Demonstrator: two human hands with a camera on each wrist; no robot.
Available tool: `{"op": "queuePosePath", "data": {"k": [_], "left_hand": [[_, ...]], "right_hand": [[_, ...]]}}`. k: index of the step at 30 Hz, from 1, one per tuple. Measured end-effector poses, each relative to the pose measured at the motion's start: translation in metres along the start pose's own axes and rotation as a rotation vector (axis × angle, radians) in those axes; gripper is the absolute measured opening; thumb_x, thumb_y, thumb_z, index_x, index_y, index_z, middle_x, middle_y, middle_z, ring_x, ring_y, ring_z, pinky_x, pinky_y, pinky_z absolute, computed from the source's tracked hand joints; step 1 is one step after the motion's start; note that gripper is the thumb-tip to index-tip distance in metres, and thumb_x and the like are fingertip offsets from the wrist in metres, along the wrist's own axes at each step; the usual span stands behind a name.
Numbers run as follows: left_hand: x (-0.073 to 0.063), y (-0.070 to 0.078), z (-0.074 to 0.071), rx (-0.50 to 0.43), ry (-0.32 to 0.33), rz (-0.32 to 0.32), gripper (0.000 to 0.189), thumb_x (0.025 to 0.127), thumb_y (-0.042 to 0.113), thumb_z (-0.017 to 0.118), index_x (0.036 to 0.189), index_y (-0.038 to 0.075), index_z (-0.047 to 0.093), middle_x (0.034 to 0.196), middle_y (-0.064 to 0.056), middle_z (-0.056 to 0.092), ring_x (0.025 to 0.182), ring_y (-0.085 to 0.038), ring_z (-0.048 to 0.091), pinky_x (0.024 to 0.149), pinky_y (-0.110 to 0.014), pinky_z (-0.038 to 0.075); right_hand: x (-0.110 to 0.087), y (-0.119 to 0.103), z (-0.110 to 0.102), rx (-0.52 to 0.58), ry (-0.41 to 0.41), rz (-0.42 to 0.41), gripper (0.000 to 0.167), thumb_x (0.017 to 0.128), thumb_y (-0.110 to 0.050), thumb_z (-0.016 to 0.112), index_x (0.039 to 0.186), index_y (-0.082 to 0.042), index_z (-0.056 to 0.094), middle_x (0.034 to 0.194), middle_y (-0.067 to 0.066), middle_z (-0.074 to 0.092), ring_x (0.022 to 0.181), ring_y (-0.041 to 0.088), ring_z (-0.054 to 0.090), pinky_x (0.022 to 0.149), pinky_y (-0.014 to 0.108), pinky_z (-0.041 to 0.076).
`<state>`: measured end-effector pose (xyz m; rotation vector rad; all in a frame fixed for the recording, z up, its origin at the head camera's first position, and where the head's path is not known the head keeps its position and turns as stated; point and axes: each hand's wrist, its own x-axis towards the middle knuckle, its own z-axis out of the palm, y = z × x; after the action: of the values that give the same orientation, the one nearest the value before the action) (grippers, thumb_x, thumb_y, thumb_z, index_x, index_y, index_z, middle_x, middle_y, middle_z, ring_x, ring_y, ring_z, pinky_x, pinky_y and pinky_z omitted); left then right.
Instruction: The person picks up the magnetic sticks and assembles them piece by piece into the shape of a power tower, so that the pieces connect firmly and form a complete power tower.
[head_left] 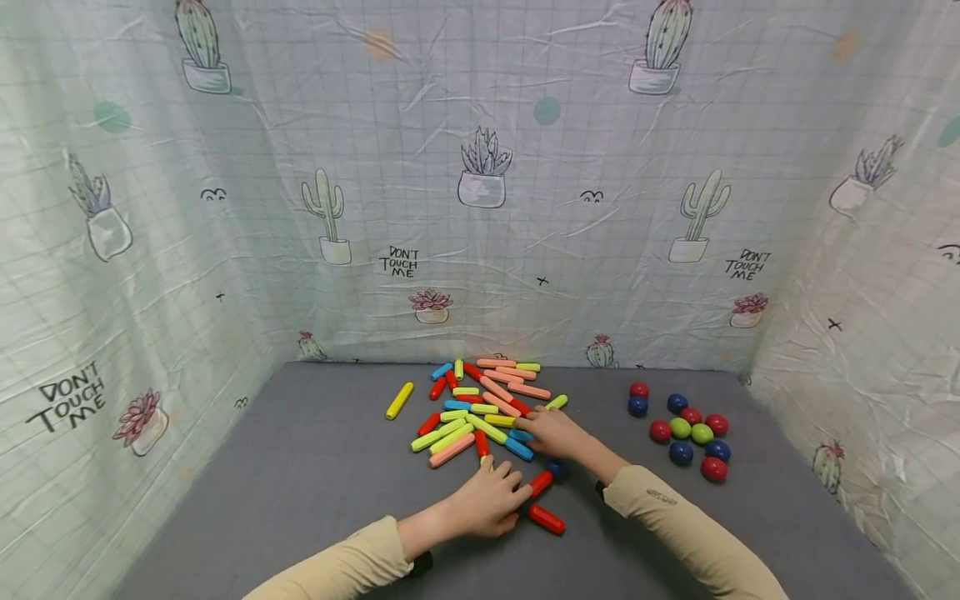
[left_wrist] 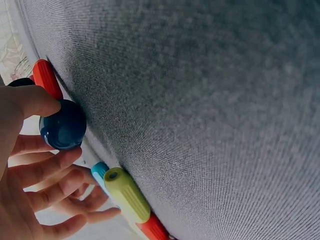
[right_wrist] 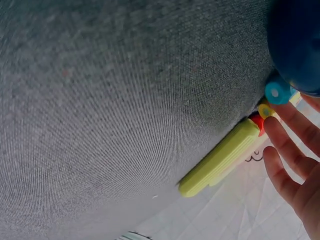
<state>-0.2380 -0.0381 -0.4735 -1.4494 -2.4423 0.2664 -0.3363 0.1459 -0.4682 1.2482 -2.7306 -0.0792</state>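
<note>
In the head view my left hand (head_left: 491,500) rests low over the table, palm down. The left wrist view has a glossy dark blue ball (left_wrist: 64,125) between its thumb and fingers, hidden from the head camera. A red plastic stick (head_left: 542,483) lies against its fingertips. My right hand (head_left: 553,435) reaches into the pile with fairly straight fingers, its tips by a yellow stick (head_left: 501,422) and a blue stick (right_wrist: 277,92). Its thumb is hidden in the right wrist view. Another dark blue ball (head_left: 557,469) lies beneath the right wrist.
Lime, orange, red and blue sticks (head_left: 453,446) form a loose pile at mid-table. A lone yellow stick (head_left: 400,401) lies to the left. At right are several red, dark blue and lime balls (head_left: 680,427). A red stick (head_left: 547,519) lies in front.
</note>
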Motion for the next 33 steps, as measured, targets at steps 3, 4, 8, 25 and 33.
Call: {"op": "queuePosePath", "data": {"k": [3, 4, 8, 25, 33], "left_hand": [[0.000, 0.001, 0.000, -0.001, 0.015, 0.006, 0.030, 0.082, 0.039, 0.059, 0.105, 0.022, 0.051, 0.092, 0.004, 0.056, 0.082, -0.013, 0.047, 0.075, -0.035, 0.043], [0.000, 0.001, 0.001, 0.000, 0.017, 0.008, 0.030, 0.082, 0.039, 0.059, 0.105, 0.022, 0.051, 0.092, 0.004, 0.056, 0.081, -0.013, 0.047, 0.075, -0.035, 0.043], [0.000, 0.002, 0.000, 0.020, 0.012, 0.016, 0.032, 0.082, 0.039, 0.058, 0.108, 0.022, 0.051, 0.093, 0.004, 0.056, 0.081, -0.013, 0.048, 0.075, -0.036, 0.044], [0.003, 0.006, 0.000, 0.014, 0.024, 0.039, 0.030, 0.084, 0.044, 0.055, 0.107, 0.024, 0.052, 0.089, 0.006, 0.055, 0.083, -0.013, 0.049, 0.079, -0.039, 0.045], [0.005, 0.008, 0.001, 0.014, 0.018, 0.039, 0.031, 0.084, 0.046, 0.054, 0.107, 0.026, 0.052, 0.089, 0.006, 0.056, 0.082, -0.012, 0.049, 0.078, -0.036, 0.044]], "right_hand": [[-0.002, 0.001, 0.001, 0.031, 0.024, 0.011, 0.031, 0.081, -0.014, 0.062, 0.112, -0.016, 0.059, 0.092, 0.003, 0.063, 0.077, 0.017, 0.054, 0.063, 0.028, 0.044], [-0.003, 0.002, 0.001, 0.045, 0.036, 0.019, 0.029, 0.080, -0.012, 0.062, 0.109, -0.016, 0.060, 0.092, 0.002, 0.063, 0.078, 0.017, 0.054, 0.064, 0.029, 0.045], [-0.010, 0.004, -0.001, 0.063, 0.049, 0.068, 0.032, 0.078, -0.009, 0.061, 0.109, -0.014, 0.060, 0.095, 0.003, 0.062, 0.075, 0.016, 0.057, 0.064, 0.028, 0.047], [-0.080, -0.007, -0.022, 0.103, 0.108, 0.269, 0.020, 0.075, -0.023, 0.065, 0.091, -0.014, 0.058, 0.082, -0.003, 0.054, 0.069, 0.009, 0.046, 0.057, 0.025, 0.041], [-0.096, -0.012, -0.016, 0.203, 0.038, 0.319, 0.017, 0.075, -0.017, 0.063, 0.090, -0.011, 0.057, 0.081, -0.002, 0.053, 0.062, 0.008, 0.042, 0.051, 0.022, 0.037]]}}
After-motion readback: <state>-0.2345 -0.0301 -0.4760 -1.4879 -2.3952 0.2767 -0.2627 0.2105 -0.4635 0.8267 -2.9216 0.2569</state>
